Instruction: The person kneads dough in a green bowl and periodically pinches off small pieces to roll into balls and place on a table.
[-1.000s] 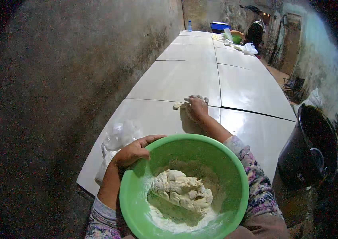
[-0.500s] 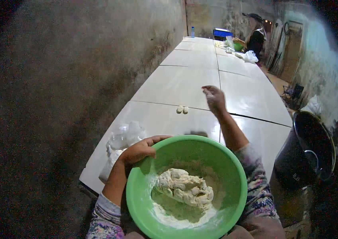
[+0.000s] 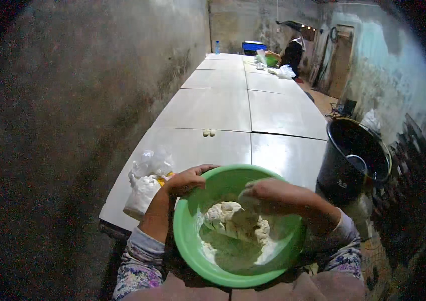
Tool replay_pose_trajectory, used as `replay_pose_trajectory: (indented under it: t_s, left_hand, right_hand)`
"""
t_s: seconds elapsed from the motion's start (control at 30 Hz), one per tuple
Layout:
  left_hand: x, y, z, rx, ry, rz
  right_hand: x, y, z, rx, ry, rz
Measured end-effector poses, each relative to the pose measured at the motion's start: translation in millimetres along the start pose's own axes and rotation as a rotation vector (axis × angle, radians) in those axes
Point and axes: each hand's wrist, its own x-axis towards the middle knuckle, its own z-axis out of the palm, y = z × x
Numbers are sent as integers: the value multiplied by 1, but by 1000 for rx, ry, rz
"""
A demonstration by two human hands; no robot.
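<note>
A green plastic bowl [image 3: 187,251] is close against my body, with a lumpy pale dough [image 3: 224,215] in it and loose flour around the dough. My left hand [image 3: 187,182] is closed on the bowl's upper left rim. Over the right part of the bowl is my right hand [image 3: 278,195], smeared by motion. Its fingers point left above the dough, and whether they hold anything is not visible. Two small dough pieces [image 3: 209,133] lie side by side on the white table beyond the bowl.
A clear plastic bag of white powder [image 3: 145,193] stands on the table left of the bowl. To the right is a large black bucket [image 3: 335,165]. At the far end are a person [image 3: 293,52], a blue crate [image 3: 254,48], white bags [image 3: 285,71] and a bottle [image 3: 217,47].
My right hand has come back from over the table to above the bowl. The dough looks shifted and partly hidden. The view has turned to the right; my left hand still grips the rim.
</note>
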Motion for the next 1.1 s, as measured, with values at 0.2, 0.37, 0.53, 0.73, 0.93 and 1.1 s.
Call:
replay_pose_trajectory:
  t_s: [0.2,0.37,0.53,0.73,0.93,1.1]
  left_hand:
    - [-11,9,15,419,117,20]
    - [-29,12,89,1416,372,403]
    - [-49,-4,115,1511,58,10]
    - [-48,0,114,1288,9,-43]
    - [-34,-17,86,1132,-7,-117]
    - [-24,-25,76,1246,-51,-15]
  right_hand:
    - [-15,-22,43,-28,119,51]
    - [-16,-2,56,-45,104,-67]
    - [-20,-25,41,219,-87,71]
    - [-13,-11,52,-222,22,-359]
    - [-21,-29,46,164,173,-243]
    - [-1,-3,69,15,216,-236]
